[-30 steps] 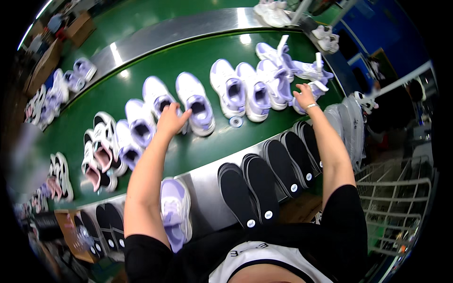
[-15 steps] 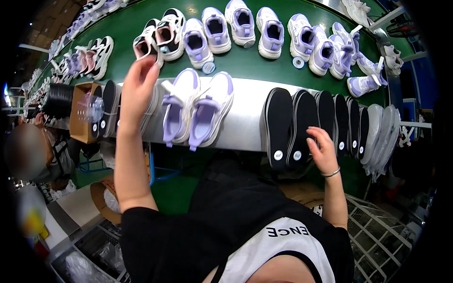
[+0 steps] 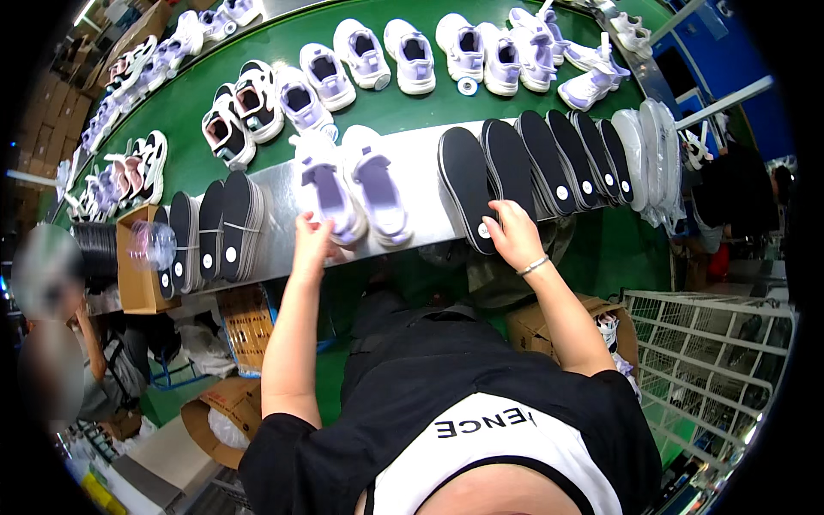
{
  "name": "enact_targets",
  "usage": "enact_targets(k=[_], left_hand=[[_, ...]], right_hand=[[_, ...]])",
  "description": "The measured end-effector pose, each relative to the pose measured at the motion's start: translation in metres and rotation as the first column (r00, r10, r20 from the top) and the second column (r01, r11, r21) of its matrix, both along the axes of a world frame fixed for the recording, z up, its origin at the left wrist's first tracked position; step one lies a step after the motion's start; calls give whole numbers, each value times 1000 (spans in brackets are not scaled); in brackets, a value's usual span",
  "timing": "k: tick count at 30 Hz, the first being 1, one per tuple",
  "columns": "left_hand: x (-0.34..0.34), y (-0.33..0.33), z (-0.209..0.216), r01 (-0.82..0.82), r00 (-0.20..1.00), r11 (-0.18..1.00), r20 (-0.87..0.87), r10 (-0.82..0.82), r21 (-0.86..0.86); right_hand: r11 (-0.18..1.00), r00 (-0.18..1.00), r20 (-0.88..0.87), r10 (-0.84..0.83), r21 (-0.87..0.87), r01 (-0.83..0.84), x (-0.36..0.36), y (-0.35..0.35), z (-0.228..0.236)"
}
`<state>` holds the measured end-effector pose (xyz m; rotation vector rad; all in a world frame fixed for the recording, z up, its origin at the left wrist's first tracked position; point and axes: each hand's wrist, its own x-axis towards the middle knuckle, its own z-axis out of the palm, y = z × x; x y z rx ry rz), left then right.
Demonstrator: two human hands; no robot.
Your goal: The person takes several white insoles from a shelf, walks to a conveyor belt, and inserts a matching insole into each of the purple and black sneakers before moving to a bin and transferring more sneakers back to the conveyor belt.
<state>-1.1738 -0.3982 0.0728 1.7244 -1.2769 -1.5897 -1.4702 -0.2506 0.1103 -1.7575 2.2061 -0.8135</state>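
Observation:
Two white and lilac sneakers (image 3: 352, 184) lie side by side on the steel ledge (image 3: 416, 167) in front of me. My left hand (image 3: 313, 242) grips the near end of the left sneaker (image 3: 324, 189). My right hand (image 3: 512, 233) rests on the near end of a black insole (image 3: 464, 184), the first in a fanned row of black insoles (image 3: 558, 159) on the ledge.
A green conveyor belt (image 3: 403, 107) behind the ledge carries several sneakers. More black insoles (image 3: 210, 232) and a cardboard box (image 3: 137, 257) sit at left. White insoles (image 3: 657, 150) stand at right. A wire cart (image 3: 721, 360) is at lower right, boxes below.
My left hand came down from the air onto the left sneaker's near end. The right hand shifted left along the black insoles. The view swung toward the ledge.

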Motion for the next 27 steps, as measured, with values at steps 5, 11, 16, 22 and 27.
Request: enact_targets(k=[5,11,16,22,27], left_hand=[[-26,-1,10,114,992,994,-47,-113,8],[-21,-36,7,272,961,708,217,-169,-651],[-36,-79,13,426,890,499,251,-380,-755],[-39,-114,-10,264,932,907,-154,-327,-327],[-38,-121,5,323,898,941,-281,-339,-104]], right_hand=[[979,961,-231,-154,98,181,18,-47,-9],[832,838,-455,-300,304,463,34,-77,-9],[883,863,-248,-439,59,466,33,-74,-7],[985,998,-41,52,-162,-58,82,-88,105],[882,768,-437,468,286,-375,137,-103,95]])
